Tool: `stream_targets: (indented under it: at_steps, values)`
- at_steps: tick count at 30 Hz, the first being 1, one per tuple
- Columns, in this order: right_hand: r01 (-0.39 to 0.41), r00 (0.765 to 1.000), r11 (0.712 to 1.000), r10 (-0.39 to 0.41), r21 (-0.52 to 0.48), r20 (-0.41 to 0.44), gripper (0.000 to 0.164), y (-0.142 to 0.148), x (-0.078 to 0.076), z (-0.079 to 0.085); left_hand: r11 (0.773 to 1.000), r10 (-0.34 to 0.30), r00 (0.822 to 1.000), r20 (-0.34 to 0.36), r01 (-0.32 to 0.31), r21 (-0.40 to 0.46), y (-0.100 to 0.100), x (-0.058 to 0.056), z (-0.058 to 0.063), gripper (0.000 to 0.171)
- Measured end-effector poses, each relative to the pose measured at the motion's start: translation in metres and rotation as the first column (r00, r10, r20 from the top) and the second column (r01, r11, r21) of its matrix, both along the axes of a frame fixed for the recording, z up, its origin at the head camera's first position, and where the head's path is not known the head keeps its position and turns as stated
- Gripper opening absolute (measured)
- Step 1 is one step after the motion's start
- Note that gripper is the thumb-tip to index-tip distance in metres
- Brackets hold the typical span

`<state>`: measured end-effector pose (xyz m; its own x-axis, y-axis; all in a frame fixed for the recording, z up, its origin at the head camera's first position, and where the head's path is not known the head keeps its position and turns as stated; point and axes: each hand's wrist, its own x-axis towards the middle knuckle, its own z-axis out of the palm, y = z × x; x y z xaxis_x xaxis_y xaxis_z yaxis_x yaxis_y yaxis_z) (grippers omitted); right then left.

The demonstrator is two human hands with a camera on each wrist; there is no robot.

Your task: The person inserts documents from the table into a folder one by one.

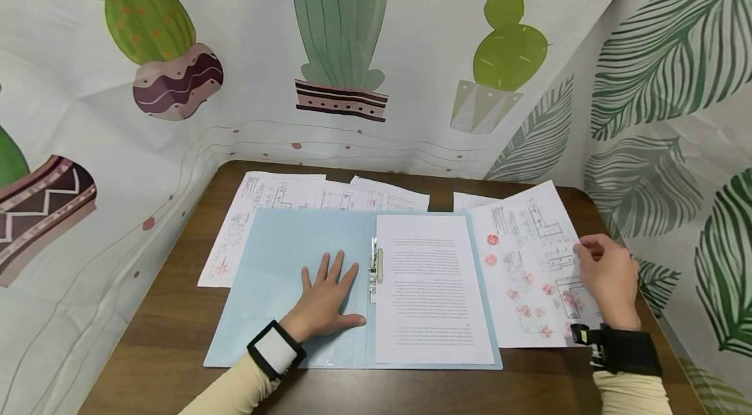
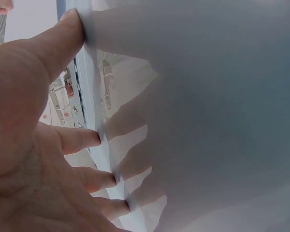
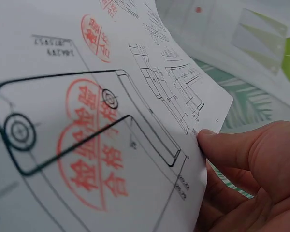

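Note:
A light blue folder [image 1: 294,239] lies spread on the table, a metal ring clip [image 1: 376,271] along its spine and a stack of printed pages [image 1: 431,297] on its right side. My left hand [image 1: 323,301] rests spread on the folder's left inner cover; in the left wrist view its fingertips touch the glossy surface. At the right, my right hand [image 1: 608,275] pinches the outer edge of a drawing sheet [image 1: 517,278] bearing red stamps. In the right wrist view the thumb [image 3: 210,142] lies on that sheet's face, with the other fingers behind it and the paper bowed.
More drawing sheets [image 1: 235,226] stick out from under the folder at the left and back. A paper corner [image 1: 470,199] shows behind the folder at the right. The brown table [image 1: 352,392] backs onto a cactus-print cloth [image 1: 258,76], with leaf-print cloth [image 1: 664,76] at the right.

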<state>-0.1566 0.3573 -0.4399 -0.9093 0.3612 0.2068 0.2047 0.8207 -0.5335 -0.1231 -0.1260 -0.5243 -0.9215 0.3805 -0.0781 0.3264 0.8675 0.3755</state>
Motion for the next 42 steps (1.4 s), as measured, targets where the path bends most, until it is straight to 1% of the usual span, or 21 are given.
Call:
stream_targets:
  at_steps: [5,9,12,19,22,28,33,37,42]
  values:
    - [0.0,0.997,0.999,0.003,0.047,-0.074,0.026,-0.001,0.001,0.015,1.0,0.006,1.0,0.007,-0.006,0.006,0.0,0.0,-0.001,0.102]
    - [0.012,0.992,0.997,-0.002,0.075,-0.129,0.025,0.004,0.003,0.026,1.0,0.007,1.0,0.006,-0.007,0.003,0.0,0.001,-0.002,0.103]
    - [0.043,0.988,0.996,-0.031,0.08,-0.149,0.025,0.012,0.003,0.035,1.0,0.007,1.0,0.004,-0.007,0.004,0.0,0.0,-0.003,0.103]
    - [0.091,0.979,0.995,-0.084,0.031,-0.186,0.029,0.025,0.009,0.052,1.0,0.005,1.0,0.006,-0.005,-0.003,-0.001,-0.001,0.0,0.103]
    - [0.133,0.974,0.99,-0.122,0.045,-0.193,0.031,0.03,0.014,0.057,1.0,0.003,1.0,0.006,-0.003,0.0,-0.001,-0.001,0.0,0.102]
    - [0.212,0.969,0.975,-0.202,0.062,-0.142,0.035,0.046,0.021,0.066,1.0,0.003,1.0,0.002,-0.003,-0.005,-0.001,-0.001,-0.002,0.103]
    - [0.266,0.962,0.964,-0.265,0.009,-0.063,0.04,0.055,0.029,0.075,1.0,0.006,1.0,0.0,-0.006,-0.008,0.0,-0.002,-0.001,0.103]
    - [0.291,0.955,0.956,-0.292,-0.028,-0.056,0.042,0.061,0.032,0.074,1.0,0.007,1.0,0.003,-0.006,-0.006,0.0,-0.002,0.0,0.103]
    - [0.312,0.948,0.95,-0.313,-0.025,-0.056,0.041,0.065,0.033,0.071,1.0,0.006,1.0,0.005,-0.006,-0.005,-0.001,-0.002,0.0,0.103]
